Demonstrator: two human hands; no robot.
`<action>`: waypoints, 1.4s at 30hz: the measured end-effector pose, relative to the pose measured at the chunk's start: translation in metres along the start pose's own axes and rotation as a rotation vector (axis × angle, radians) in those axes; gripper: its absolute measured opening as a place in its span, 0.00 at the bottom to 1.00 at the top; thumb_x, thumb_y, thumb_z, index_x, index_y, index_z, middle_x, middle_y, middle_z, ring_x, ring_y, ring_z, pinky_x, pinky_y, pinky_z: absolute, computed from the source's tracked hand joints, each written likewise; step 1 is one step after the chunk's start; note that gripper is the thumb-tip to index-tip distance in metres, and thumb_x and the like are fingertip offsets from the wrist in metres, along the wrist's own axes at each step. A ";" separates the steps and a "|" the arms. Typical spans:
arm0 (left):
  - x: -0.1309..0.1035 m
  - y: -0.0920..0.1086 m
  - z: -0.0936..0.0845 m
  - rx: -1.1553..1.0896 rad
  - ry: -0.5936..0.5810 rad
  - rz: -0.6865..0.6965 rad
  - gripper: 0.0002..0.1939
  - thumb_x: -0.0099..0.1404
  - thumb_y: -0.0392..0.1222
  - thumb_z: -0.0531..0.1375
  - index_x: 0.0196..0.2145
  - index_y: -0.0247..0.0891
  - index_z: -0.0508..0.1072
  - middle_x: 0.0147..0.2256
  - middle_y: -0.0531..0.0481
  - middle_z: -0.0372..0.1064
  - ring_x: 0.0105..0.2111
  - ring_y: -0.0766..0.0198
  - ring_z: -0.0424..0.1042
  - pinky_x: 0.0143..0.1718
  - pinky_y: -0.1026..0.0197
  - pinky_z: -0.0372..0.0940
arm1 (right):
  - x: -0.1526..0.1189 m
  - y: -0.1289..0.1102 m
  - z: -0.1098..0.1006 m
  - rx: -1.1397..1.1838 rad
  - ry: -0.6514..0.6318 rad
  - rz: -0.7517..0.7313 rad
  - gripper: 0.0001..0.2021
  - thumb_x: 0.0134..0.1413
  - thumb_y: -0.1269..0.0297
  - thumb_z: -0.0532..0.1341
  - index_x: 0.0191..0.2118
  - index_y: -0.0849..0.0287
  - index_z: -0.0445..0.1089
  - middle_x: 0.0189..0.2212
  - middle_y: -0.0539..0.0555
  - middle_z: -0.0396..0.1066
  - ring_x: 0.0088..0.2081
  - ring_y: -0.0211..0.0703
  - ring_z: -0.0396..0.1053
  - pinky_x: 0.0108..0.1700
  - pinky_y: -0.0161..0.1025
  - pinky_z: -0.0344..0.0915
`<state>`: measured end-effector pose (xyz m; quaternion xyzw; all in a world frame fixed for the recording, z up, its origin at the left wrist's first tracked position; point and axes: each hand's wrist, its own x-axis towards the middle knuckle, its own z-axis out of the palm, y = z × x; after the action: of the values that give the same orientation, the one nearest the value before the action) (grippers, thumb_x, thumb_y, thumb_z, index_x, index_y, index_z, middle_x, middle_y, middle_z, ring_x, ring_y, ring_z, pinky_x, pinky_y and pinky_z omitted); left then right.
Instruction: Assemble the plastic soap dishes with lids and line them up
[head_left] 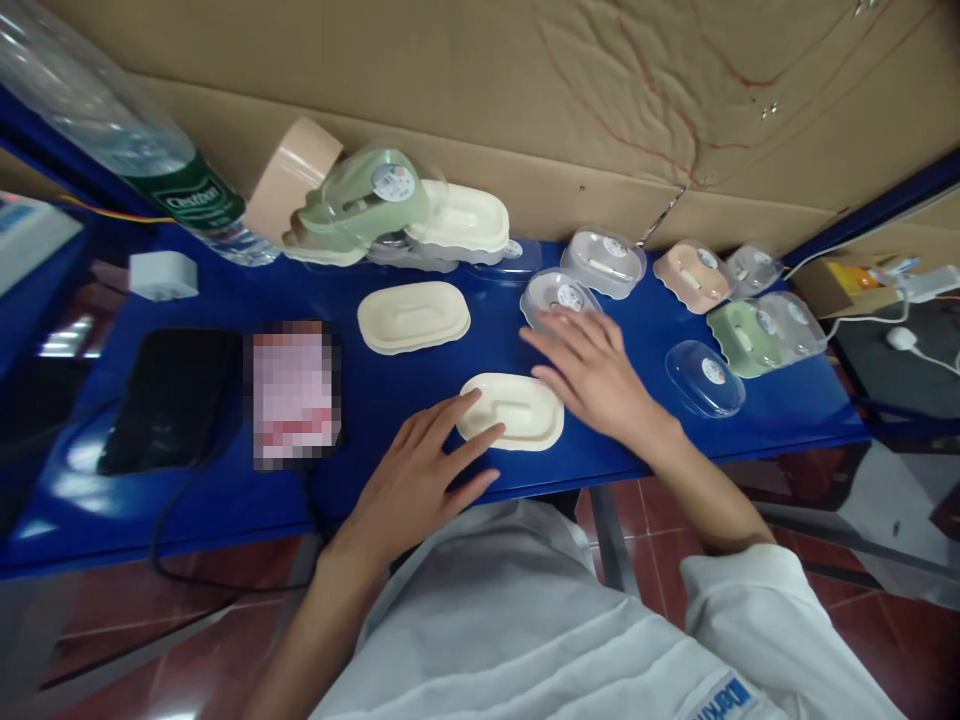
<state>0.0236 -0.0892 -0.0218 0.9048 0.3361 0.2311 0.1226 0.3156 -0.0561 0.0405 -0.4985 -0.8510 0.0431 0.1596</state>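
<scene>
A cream oval plastic tray (532, 412) with a raised middle lies near the table's front edge. My left hand (420, 480) reaches over its left side, fingers spread, fingertips on or just above it. My right hand (596, 375) hovers behind its right end, fingers stretched out and holding nothing. Those fingertips overlap the front of a grey case with a clear lid (553, 293); whether they touch it I cannot tell. Another cream tray (414, 318) lies farther back on the left. To the right, a loose clear lid (697, 385) with a round sticker rests on the table.
Cases in peach (690, 275), green (742, 330) and grey (604, 260) stand at the right and back. A pile of green parts (360, 205) and cream trays leans by a water bottle (195, 195). A black phone-like slab (169, 400) and white adapter (163, 275) lie left.
</scene>
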 end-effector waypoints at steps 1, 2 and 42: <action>0.000 0.001 0.000 0.009 -0.018 -0.005 0.22 0.77 0.49 0.64 0.65 0.48 0.72 0.71 0.36 0.62 0.68 0.39 0.69 0.64 0.36 0.70 | 0.004 0.010 0.000 -0.070 0.010 0.051 0.22 0.79 0.53 0.55 0.70 0.55 0.70 0.70 0.62 0.69 0.75 0.65 0.59 0.77 0.71 0.47; 0.001 0.001 0.001 0.013 -0.023 -0.024 0.20 0.76 0.50 0.64 0.63 0.47 0.74 0.71 0.36 0.63 0.68 0.39 0.69 0.64 0.35 0.70 | 0.005 0.020 0.001 -0.125 0.017 0.090 0.22 0.78 0.52 0.57 0.68 0.55 0.71 0.68 0.63 0.71 0.73 0.66 0.60 0.77 0.73 0.47; 0.003 -0.003 0.005 0.030 0.130 -0.195 0.07 0.78 0.44 0.61 0.48 0.41 0.77 0.62 0.38 0.74 0.59 0.44 0.73 0.55 0.41 0.69 | 0.059 -0.007 -0.006 -0.133 -0.004 -0.153 0.30 0.77 0.54 0.56 0.78 0.52 0.56 0.78 0.60 0.54 0.79 0.59 0.51 0.77 0.64 0.50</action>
<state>0.0268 -0.0849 -0.0266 0.8526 0.4333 0.2710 0.1091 0.2853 -0.0092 0.0616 -0.4413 -0.8880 -0.0246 0.1274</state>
